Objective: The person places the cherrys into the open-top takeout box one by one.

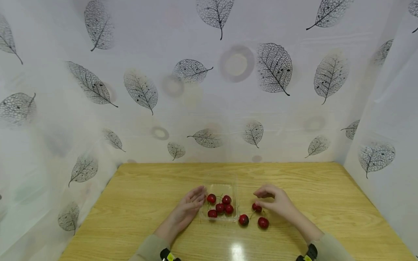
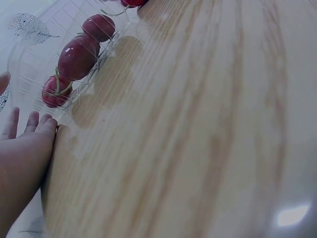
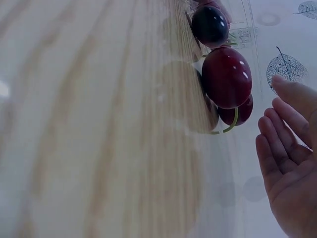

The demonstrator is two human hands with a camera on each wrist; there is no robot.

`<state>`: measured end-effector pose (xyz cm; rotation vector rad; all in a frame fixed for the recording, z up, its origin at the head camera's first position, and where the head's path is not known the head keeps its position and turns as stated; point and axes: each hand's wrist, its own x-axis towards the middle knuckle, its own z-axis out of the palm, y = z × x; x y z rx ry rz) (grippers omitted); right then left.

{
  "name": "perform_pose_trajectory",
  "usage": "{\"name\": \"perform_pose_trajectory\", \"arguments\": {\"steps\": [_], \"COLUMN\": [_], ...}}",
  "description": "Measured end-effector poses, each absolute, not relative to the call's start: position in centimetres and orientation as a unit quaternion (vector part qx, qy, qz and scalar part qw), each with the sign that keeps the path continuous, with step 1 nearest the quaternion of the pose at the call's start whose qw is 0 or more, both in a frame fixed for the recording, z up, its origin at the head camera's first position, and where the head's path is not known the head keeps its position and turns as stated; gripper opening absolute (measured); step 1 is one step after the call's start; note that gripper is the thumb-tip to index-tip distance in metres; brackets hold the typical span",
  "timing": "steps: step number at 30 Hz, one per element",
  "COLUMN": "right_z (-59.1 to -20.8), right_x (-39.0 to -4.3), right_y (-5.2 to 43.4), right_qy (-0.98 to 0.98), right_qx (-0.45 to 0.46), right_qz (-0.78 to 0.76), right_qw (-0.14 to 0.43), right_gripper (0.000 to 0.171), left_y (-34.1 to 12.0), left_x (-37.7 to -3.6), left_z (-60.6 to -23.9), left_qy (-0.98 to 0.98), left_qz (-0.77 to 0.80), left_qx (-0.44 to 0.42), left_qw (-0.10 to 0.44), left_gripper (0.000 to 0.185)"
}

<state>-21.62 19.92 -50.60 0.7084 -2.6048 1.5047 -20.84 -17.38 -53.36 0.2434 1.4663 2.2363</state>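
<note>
Looking down from the head camera, the left hand (image 1: 187, 208) lies flat with straight fingers touching the nine o'clock side of a clear plastic rectangular tray (image 1: 233, 188) holding five dark red cherries (image 1: 220, 207) on the light wooden table (image 1: 143, 203). At three o'clock, the right hand (image 1: 277, 202) hovers, loosely curled, gripping nothing, over a loose red cherry (image 1: 256, 207); two more lie near.

Left wrist view: fingertips (image 2: 42, 124) rest just beside the tray (image 2: 34, 54), fingers straight.

Right wrist view: relaxed fingers (image 3: 280, 148) sit near a cherry (image 3: 227, 77), apart from it.
</note>
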Motion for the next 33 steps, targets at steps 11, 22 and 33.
{"name": "perform_pose_trajectory", "arguments": {"steps": [11,22,33], "right_z": [-51.0,-51.4,-51.7], "right_x": [-21.6,-21.4,-21.4], "right_y": [20.2,20.5,20.6], "right_qy": [-0.848,-0.848,-0.844], "right_qx": [0.237,0.229,0.229], "right_qz": [0.473,0.475,0.481], "right_qw": [-0.022,-0.058,-0.07], "right_gripper": [0.036,0.037,0.037], "left_y": [-17.5,-17.5,-17.6], "left_x": [-20.8,-20.9,-21.1], "left_z": [-53.5,-53.6,-53.7], "left_qy": [0.531,0.531,0.53], "left_qz": [0.811,0.811,0.81], "left_qx": [0.092,0.095,0.099], "left_qw": [0.227,0.228,0.229], "left_gripper": [0.076,0.078,0.078]}}
